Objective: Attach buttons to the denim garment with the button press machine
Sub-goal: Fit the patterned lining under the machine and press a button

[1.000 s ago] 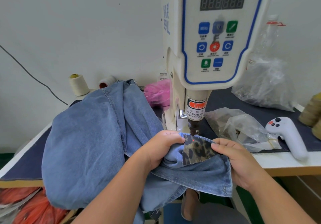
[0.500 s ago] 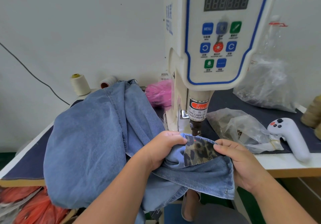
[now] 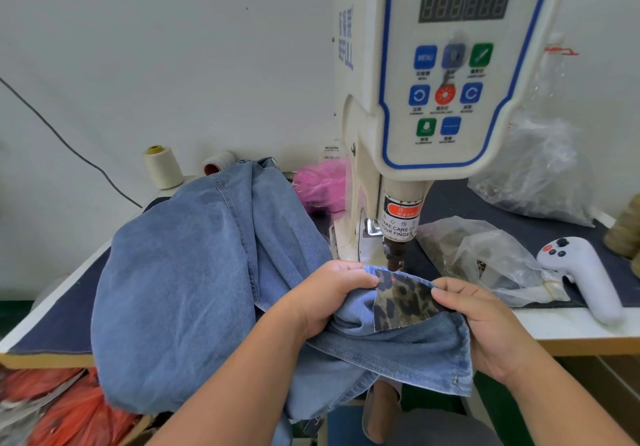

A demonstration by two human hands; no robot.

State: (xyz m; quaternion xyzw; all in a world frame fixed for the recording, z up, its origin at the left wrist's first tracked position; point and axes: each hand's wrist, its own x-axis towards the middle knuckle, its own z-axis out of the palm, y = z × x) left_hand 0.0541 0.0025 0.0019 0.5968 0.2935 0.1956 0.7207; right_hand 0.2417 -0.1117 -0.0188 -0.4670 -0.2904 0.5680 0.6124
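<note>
Nearby, two clear plastic bags (image 3: 491,258) hold small metal pieces, seemingly buttons.

Left hand (image 3: 323,298) and right hand (image 3: 485,328) pinch denim garment (image 3: 194,283) edge with leopard patch (image 3: 403,302) under button press machine (image 3: 446,75) punch (image 3: 394,255); red dot on patch.

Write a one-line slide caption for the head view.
Both hands hold denim garment under button press machine.
</note>
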